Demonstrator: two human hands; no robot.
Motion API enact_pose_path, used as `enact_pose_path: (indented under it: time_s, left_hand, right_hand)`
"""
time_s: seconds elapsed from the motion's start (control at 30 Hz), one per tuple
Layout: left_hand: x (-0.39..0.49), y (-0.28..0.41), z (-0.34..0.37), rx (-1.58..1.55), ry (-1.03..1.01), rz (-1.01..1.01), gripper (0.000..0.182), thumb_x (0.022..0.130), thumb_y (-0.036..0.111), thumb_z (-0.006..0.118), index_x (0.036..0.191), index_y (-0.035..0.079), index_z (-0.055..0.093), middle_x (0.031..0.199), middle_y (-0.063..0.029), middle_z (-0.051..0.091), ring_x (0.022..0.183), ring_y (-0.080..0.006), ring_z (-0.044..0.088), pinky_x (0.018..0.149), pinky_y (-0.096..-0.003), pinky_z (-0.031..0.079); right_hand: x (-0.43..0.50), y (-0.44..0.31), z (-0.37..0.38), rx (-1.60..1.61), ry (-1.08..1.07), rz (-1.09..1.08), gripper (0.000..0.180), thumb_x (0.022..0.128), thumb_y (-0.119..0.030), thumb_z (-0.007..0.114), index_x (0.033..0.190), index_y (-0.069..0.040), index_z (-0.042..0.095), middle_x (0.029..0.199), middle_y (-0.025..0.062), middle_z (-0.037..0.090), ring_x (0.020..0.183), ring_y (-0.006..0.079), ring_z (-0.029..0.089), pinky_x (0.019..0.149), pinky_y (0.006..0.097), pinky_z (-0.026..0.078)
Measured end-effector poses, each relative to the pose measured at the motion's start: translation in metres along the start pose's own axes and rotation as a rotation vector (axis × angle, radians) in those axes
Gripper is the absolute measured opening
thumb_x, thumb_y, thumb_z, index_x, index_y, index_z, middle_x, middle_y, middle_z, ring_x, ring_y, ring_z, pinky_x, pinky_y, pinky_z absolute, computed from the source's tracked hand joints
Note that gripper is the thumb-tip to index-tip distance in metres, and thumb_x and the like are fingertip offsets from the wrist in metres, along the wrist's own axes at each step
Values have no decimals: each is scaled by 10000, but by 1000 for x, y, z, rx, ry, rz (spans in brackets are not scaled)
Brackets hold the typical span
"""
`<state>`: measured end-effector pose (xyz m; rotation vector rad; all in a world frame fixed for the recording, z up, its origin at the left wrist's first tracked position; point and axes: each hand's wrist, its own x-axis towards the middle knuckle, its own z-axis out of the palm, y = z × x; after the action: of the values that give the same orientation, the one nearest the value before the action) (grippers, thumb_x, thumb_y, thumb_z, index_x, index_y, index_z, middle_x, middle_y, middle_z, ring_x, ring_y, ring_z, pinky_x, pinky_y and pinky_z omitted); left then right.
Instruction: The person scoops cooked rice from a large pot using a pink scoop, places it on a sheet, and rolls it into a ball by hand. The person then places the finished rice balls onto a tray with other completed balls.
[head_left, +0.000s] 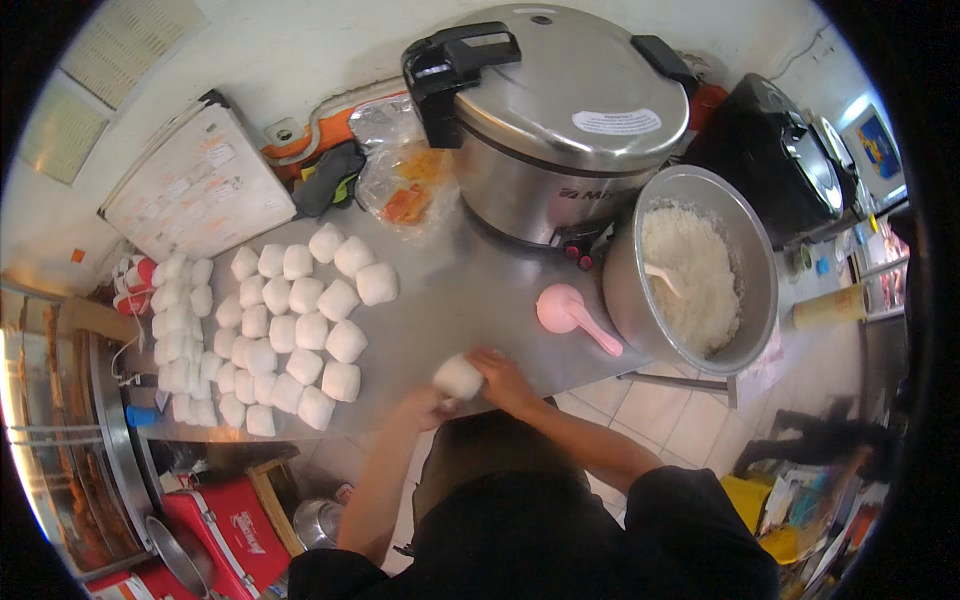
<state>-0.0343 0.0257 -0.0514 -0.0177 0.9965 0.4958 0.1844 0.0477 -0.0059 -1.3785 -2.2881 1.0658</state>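
Close to the table's front edge, my left hand (429, 409) and my right hand (504, 381) hold one white rounded packet (459, 376) between them. The left grips its lower left side, and the right covers its upper right. Many similar packets (305, 295) stand in rows on the steel table (450, 300) to the left. Right of my hands lies a pink plastic scoop (564, 311), its handle pointing toward the front edge. Beside it, a deep metal pot (763, 300) holds cooked white rice (694, 262), with a pale spoon or paddle (664, 279) resting in the rice.
A large steel rice cooker (540, 165) with its lid down stands at the back. Left of it are a clear plastic bag (409, 180) with orange contents and a leaning whiteboard (202, 184). A blue cup (141, 416) sits at the left edge. Below is a red cooler (225, 532).
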Motion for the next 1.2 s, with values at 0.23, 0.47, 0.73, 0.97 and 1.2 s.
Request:
enact_pose_path:
  time_s: [0.23, 0.47, 0.73, 0.97, 1.2]
  left_hand:
    - [4, -58, 45, -248, 59, 543, 244, 868, 35, 582, 1112, 36, 583, 983, -66, 615, 792, -190, 601, 645, -311, 500]
    - [-70, -61, 116, 982, 896, 868, 269, 756, 42, 661, 1022, 3, 653, 932, -259, 662, 900, -433, 640, 760, -450, 516]
    - [-132, -81, 98, 823, 1161, 1253, 258, 757, 58, 684, 1006, 70, 616, 844, -184, 671, 768, -368, 664, 681, -412, 525]
    - [-160, -96, 15, -575, 938, 1338, 260, 923, 158, 629, 1138, 32, 557, 1082, -114, 644, 932, -197, 637, 706, -347, 535]
    - [-240, -128, -80, -395, 950, 1086, 400, 936, 240, 646, 1190, -42, 519, 1083, -110, 625, 1006, -195, 603, 856, -344, 505]
  right_hand:
    - [1, -52, -21, 758, 105, 43, 372, 810, -165, 710, 1156, -42, 651, 1052, 134, 671, 968, 317, 641, 835, 405, 498]
    - [30, -82, -70, 1089, -186, 610, 400, 812, -307, 752, 1077, -22, 657, 959, 101, 664, 868, 197, 635, 751, 335, 502]
    - [27, -131, -44, 1038, -712, 566, 268, 889, -249, 642, 1022, -17, 661, 874, 82, 672, 673, 173, 642, 571, 324, 515]
    - [51, -186, 60, 994, -641, 543, 286, 872, -270, 664, 994, -11, 646, 833, 75, 647, 675, 183, 623, 604, 334, 501]
    - [40, -289, 222, 923, -428, 399, 292, 876, -261, 665, 1002, -2, 614, 958, 97, 631, 824, 180, 596, 714, 338, 504]
